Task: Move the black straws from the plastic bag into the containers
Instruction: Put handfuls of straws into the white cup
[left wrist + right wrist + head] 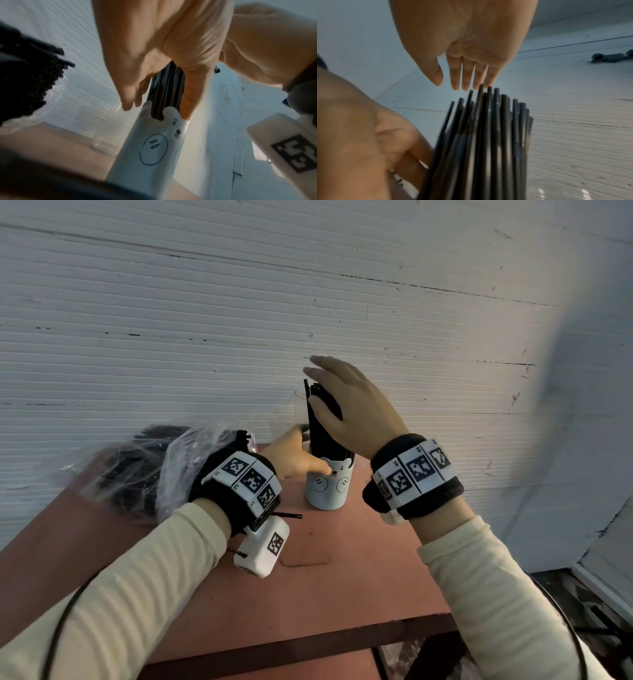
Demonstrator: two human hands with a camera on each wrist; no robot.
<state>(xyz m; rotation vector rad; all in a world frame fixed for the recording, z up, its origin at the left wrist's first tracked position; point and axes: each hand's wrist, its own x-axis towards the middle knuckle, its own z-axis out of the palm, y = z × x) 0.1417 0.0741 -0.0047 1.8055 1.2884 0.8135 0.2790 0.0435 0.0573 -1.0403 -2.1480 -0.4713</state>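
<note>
Head view shows the left hand at the rim of the white bear-face container, which stands upright on the reddish table. Its thumb lies on the front of the container, and its fingers reach round the bundle of black straws that stands in the container; so this grip grasps the straws just above the rim. The right hand is over the tops of the straws with straight fingers and a free thumb; its grip is released, and the flat palm is at the upper ends of the bundle. At 9 o'clock from the container lies the plastic bag on the table, with many more black straws inside. One single straw lies on the table at 7 o'clock from the container.

Left wrist view shows from below what the head view hides: the thumb and the fingers stand on two sides of the straws, right above the bear ears. A clear empty glass stands behind the container, at 10 o'clock from it; the head view shows only its faint rim.

Right wrist view shows the open palm with the fingertips just beside the straw tops; whether they touch, I cannot tell.
</note>
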